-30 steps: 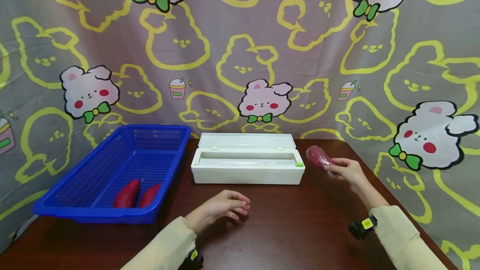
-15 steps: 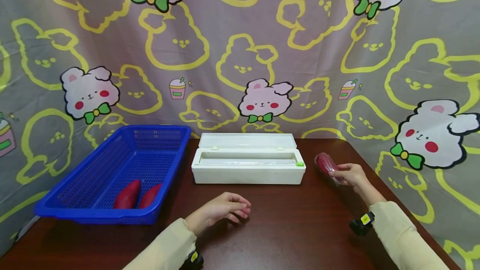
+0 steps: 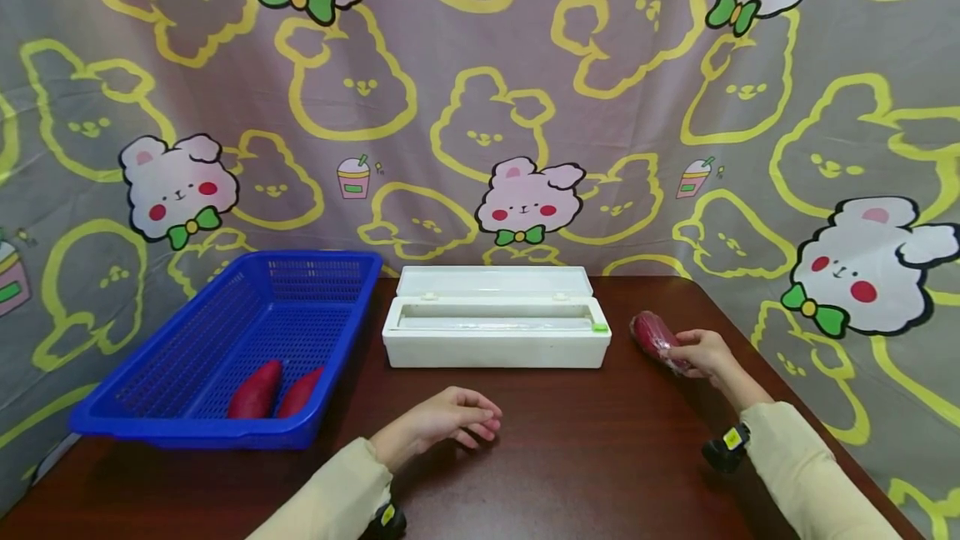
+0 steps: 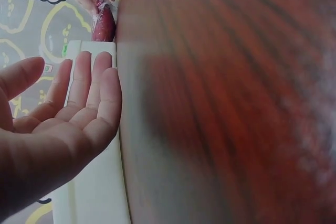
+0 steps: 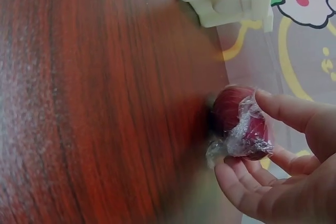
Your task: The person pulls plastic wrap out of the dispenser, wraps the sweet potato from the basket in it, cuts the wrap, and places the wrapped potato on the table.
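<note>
At the right of the table, my right hand [image 3: 705, 357] holds a red sweet potato [image 3: 651, 333] wrapped in clear cling film. In the right wrist view the thumb lies on one side of the sweet potato [image 5: 231, 111] and the fingers on the other, with crumpled film at its near end. It appears to rest on the tabletop. My left hand [image 3: 442, 422] hovers over the table in front of the white cling film box [image 3: 495, 351], fingers loosely curved and holding nothing. In the left wrist view the palm of the left hand [image 4: 73, 124] shows bare.
A blue plastic basket [image 3: 187, 423] stands at the left, with two unwrapped red sweet potatoes [image 3: 256, 390] in its near end. The box's lid [image 3: 495, 281] is raised at the back. Behind the dark wooden table [image 3: 570, 457] hangs a patterned curtain [image 3: 637, 132].
My right hand has carried the wrapped sweet potato a little to the right and down onto the table. The left hand has hardly moved.
</note>
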`<act>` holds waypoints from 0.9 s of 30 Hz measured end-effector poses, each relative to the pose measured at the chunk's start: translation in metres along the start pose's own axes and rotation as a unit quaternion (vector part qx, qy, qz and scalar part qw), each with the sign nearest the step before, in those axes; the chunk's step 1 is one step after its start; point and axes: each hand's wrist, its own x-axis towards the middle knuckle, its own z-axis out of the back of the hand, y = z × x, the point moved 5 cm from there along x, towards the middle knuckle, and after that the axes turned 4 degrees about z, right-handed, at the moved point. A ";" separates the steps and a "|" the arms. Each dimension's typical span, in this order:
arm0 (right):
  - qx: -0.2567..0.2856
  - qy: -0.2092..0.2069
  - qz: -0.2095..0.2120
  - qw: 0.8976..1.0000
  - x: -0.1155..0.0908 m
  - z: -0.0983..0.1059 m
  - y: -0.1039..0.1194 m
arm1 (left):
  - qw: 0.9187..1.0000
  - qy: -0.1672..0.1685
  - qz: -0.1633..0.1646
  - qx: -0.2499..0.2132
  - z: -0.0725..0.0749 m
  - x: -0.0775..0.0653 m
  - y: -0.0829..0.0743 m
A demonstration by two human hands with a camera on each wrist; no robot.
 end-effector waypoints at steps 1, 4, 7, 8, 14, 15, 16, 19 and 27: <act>-0.004 0.003 0.001 1.000 0.000 0.000 0.001 | 1.000 0.000 -0.001 0.001 0.000 0.000 -0.001; -0.024 0.010 0.001 1.000 0.001 -0.001 0.005 | 1.000 -0.004 -0.009 0.006 0.002 -0.002 -0.004; -0.065 0.012 0.018 0.998 0.001 -0.001 0.009 | 0.999 -0.019 -0.019 0.026 0.007 -0.003 -0.007; -0.082 0.010 0.029 0.996 0.000 -0.001 0.012 | 0.998 -0.032 -0.025 0.041 0.010 -0.003 -0.008; -0.182 -0.066 0.138 0.971 -0.010 -0.008 0.046 | 0.958 -0.190 -0.077 0.199 0.040 -0.002 -0.020; -0.191 -0.079 0.157 0.966 -0.011 -0.012 0.053 | 0.945 -0.225 -0.084 0.222 0.047 -0.003 -0.023; -0.199 -0.088 0.178 0.960 -0.012 -0.016 0.060 | 0.930 -0.261 -0.088 0.242 0.054 -0.004 -0.027; -0.210 -0.087 0.233 0.946 -0.012 -0.034 0.079 | 0.887 -0.352 -0.082 0.287 0.074 -0.011 -0.039; -0.187 -0.014 0.293 0.938 -0.010 -0.084 0.112 | 0.842 -0.404 -0.014 0.359 0.104 -0.012 -0.057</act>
